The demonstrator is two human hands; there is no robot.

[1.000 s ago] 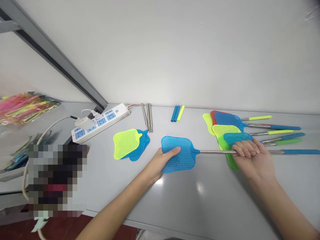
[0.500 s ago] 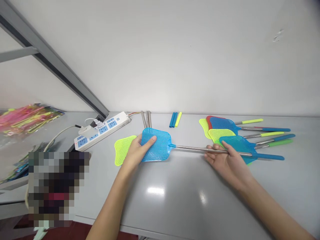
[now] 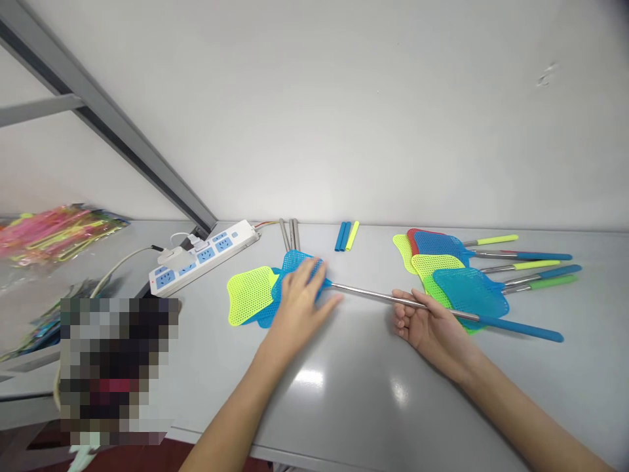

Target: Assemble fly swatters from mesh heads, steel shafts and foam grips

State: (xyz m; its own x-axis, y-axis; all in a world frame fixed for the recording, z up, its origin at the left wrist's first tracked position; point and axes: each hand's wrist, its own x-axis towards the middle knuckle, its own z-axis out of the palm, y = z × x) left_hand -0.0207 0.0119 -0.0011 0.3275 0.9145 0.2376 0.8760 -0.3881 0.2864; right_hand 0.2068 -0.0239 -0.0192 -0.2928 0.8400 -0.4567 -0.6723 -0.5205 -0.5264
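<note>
A fly swatter (image 3: 363, 292) with a blue mesh head, thin metal rod and blue grip lies across both my hands. My right hand (image 3: 432, 328) has its thumb and curled fingers round the rod, just left of the blue grip. Over the blue head, my left hand (image 3: 299, 305) is spread with thumb and fingers apart, hiding much of the mesh. Left of it, a yellow-green swatter head (image 3: 250, 295) partly overlaps more blue mesh on the table. Several assembled swatters (image 3: 472, 292) in blue, yellow, green and red are piled to the right, under the rod's far part.
Two blue sleeves and a yellow sleeve (image 3: 352, 236) lie near the wall. Grey metal rods (image 3: 295, 235) are beside a white power strip (image 3: 206, 255) with plugs and cables. Bagged colourful items (image 3: 54, 236) are at far left, by a metal frame (image 3: 118, 137).
My left hand has let go of the blue head's edge and moved right, over the mesh. The swatter's grip end has tilted down towards me. My right hand still holds the rod.
</note>
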